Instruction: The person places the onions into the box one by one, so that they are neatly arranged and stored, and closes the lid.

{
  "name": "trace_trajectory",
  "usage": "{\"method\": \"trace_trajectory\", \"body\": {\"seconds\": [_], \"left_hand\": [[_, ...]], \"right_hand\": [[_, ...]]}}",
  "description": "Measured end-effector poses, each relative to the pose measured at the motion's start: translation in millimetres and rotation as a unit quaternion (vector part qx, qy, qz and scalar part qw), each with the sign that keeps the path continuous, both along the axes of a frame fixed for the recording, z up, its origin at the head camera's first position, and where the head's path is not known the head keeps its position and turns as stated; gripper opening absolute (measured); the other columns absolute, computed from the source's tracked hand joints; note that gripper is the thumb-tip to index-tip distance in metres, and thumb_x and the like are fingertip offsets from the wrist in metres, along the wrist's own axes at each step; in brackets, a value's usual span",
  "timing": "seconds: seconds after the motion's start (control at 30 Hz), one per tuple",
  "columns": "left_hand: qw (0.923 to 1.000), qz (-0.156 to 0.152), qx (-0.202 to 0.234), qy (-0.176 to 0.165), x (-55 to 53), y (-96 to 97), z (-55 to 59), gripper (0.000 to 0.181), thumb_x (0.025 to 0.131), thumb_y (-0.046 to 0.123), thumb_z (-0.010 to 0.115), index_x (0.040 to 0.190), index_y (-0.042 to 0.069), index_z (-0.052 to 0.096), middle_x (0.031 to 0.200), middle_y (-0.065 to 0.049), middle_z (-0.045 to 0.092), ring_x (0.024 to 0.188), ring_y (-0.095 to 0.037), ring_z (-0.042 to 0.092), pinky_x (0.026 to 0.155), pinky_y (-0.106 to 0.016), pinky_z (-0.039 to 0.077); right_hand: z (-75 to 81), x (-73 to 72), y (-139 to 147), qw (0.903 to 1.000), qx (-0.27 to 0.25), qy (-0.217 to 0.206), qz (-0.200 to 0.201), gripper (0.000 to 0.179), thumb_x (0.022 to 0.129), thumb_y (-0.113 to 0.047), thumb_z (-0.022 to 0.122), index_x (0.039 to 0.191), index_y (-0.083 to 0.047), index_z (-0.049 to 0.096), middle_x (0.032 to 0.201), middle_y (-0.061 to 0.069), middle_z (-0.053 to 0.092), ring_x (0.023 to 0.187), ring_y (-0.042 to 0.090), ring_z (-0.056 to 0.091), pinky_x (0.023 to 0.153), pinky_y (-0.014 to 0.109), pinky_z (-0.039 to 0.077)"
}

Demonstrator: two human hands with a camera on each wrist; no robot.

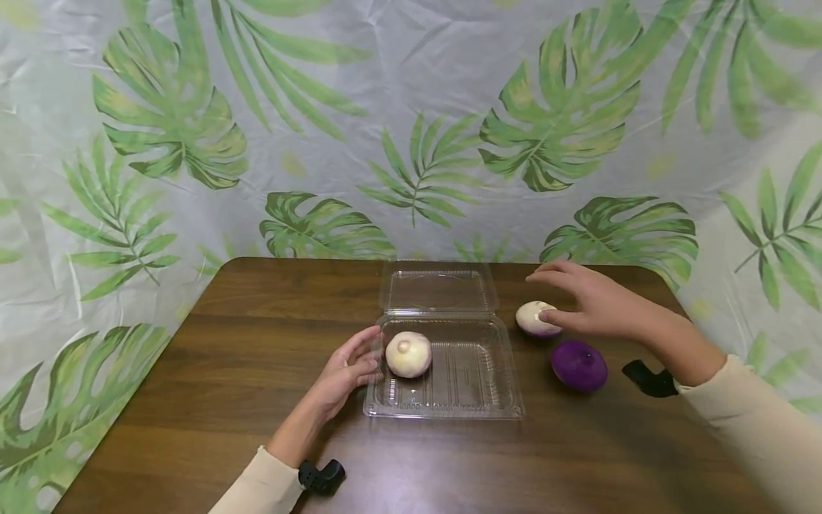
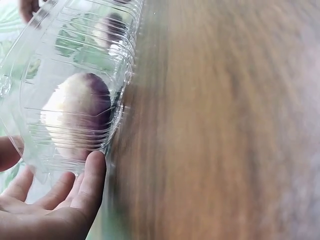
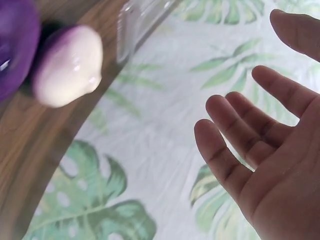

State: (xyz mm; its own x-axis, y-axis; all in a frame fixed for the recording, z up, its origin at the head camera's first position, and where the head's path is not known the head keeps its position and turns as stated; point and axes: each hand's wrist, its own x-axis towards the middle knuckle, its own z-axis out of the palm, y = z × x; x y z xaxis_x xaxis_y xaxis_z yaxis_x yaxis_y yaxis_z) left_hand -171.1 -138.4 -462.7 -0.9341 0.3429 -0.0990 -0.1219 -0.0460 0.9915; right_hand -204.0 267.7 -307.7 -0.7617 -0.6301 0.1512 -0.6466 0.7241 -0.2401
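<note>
A clear plastic clamshell container (image 1: 475,410) lies with its lid folded back. In its left part rests a whitish turnip (image 1: 409,355), purple underneath and with a small nub on top. My left hand (image 1: 340,371) is at the container's left side, its fingertips touching the wall in the left wrist view. To the container's right sits a second turnip (image 1: 531,318), white above and purple below. My right hand (image 1: 597,300) is over that one, fingers spread and holding nothing; in the right wrist view the turnip (image 3: 70,67) shows apart from the fingers. Nearer me is a purple turnip (image 1: 579,365).
Everything stands on a dark brown wooden table (image 1: 212,400). The container's lid (image 1: 439,288) lies toward the table's back edge. Behind hangs a pale leaf-print cloth (image 1: 424,86). Each wrist carries a black strap mount (image 1: 322,477).
</note>
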Motion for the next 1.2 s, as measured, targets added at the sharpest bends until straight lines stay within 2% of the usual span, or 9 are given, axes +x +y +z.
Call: {"method": "trace_trajectory", "body": {"seconds": [0.23,0.4,0.67,0.83,0.93,1.1,1.2], "left_hand": [[1.0,0.005,-0.001,-0.007,0.2,1.0,0.5,0.066,0.094,-0.003,0.047,0.156,0.006,0.026,0.164,-0.021,0.023,0.146,-0.045,0.032,0.099,-0.039,0.051],[1.0,-0.001,0.001,-0.005,-0.2,1.8,-0.4,0.067,0.094,-0.001,0.049,0.156,0.005,0.025,0.163,-0.022,0.023,0.146,-0.045,0.032,0.099,-0.038,0.051],[1.0,0.006,-0.001,0.001,-0.6,1.8,-1.8,0.066,0.095,-0.002,0.048,0.156,0.005,0.026,0.163,-0.023,0.025,0.145,-0.045,0.032,0.095,-0.033,0.053],[1.0,0.005,0.002,-0.005,0.2,0.5,-1.5,0.066,0.094,-0.002,0.049,0.156,0.006,0.025,0.163,-0.023,0.023,0.146,-0.045,0.031,0.097,-0.036,0.052],[0.9999,0.002,0.005,-0.01,-0.2,-0.4,-1.5,0.066,0.095,-0.003,0.048,0.156,0.006,0.025,0.164,-0.022,0.023,0.146,-0.045,0.031,0.098,-0.037,0.052],[0.9999,-0.012,0.007,-0.001,-0.1,-1.3,-0.8,0.067,0.095,-0.002,0.048,0.157,0.003,0.021,0.164,-0.024,0.02,0.147,-0.046,0.029,0.1,-0.037,0.051],[0.9999,-0.011,0.006,-0.001,-0.4,-0.9,-0.5,0.068,0.095,-0.002,0.048,0.157,0.004,0.021,0.163,-0.024,0.02,0.146,-0.046,0.03,0.098,-0.036,0.052]], "right_hand": [[-6.6,4.7,33,0.9992,-0.009,0.024,-0.032,0.05,0.088,-0.021,0.074,0.133,-0.005,0.058,0.132,0.017,0.057,0.117,0.038,0.058,0.088,0.055,0.051],[-17.6,13.9,56,0.9978,-0.023,0.04,-0.048,0.05,0.086,-0.02,0.077,0.131,-0.008,0.059,0.128,0.014,0.06,0.107,0.032,0.064,0.08,0.048,0.054],[-43.8,23.5,72,0.9954,-0.047,-0.007,-0.083,0.052,0.088,-0.022,0.075,0.135,-0.009,0.056,0.133,0.016,0.055,0.107,0.034,0.062,0.072,0.034,0.057],[-58.8,28.0,76,0.9912,-0.067,-0.042,-0.106,0.054,0.09,-0.026,0.073,0.138,-0.011,0.053,0.135,0.014,0.053,0.108,0.034,0.06,0.069,0.024,0.052],[-67.7,30.9,80,0.9878,-0.077,-0.068,-0.117,0.056,0.092,-0.028,0.071,0.14,-0.009,0.05,0.137,0.017,0.051,0.114,0.037,0.057,0.072,0.03,0.054],[-85.4,35.3,85,0.9793,-0.112,-0.109,-0.129,0.06,0.091,-0.026,0.072,0.141,-0.005,0.046,0.141,0.023,0.046,0.122,0.045,0.048,0.083,0.058,0.053],[-95.9,35.8,87,0.9739,-0.126,-0.135,-0.132,0.063,0.09,-0.026,0.073,0.141,-0.003,0.044,0.142,0.025,0.045,0.124,0.048,0.045,0.086,0.065,0.049]]}}
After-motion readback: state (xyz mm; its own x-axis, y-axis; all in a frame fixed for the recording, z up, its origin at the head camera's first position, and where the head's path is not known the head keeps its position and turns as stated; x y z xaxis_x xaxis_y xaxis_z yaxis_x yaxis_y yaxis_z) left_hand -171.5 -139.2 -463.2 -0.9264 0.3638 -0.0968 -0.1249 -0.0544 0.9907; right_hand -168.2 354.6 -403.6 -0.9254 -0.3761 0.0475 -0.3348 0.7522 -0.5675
